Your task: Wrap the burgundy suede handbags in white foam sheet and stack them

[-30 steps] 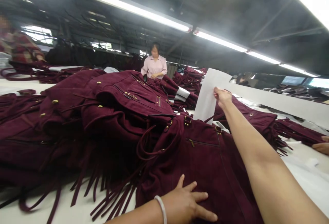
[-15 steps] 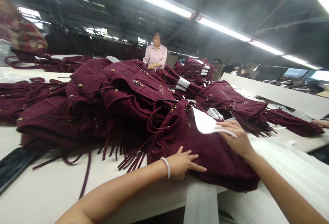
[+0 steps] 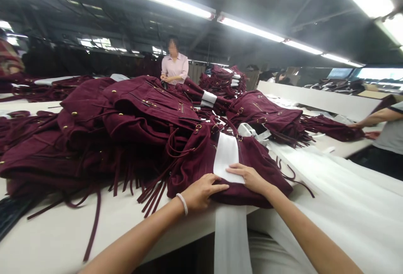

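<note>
Head view: strip (image 3: 227, 153) runs near-far over bag (image 3: 256, 156), which lies crosswise at bench (image 3: 59, 240) edge, top pointing away. Left hand (image 3: 201, 189) unclenched on bag; right hand (image 3: 251, 178) fingers extended on strip.

Left forearm (image 3: 141, 238): was stretched aslant over the bench (image 3: 56, 228), up and rightward toward the left wrist (image 3: 179, 204).
Right forearm (image 3: 304, 230): was angled in from the lower right, up and leftward toward the near edge of the bench.
Left hand (image 3: 200, 191): was lowered with its back turned up, just above the line of that near edge; its fingers were parted and slightly bent.
Right hand (image 3: 252, 180): was laid palm down, its fingers pointed leftward and loosely spread.
Spacing: the two hands were brought close together, fingertips apart.
</note>
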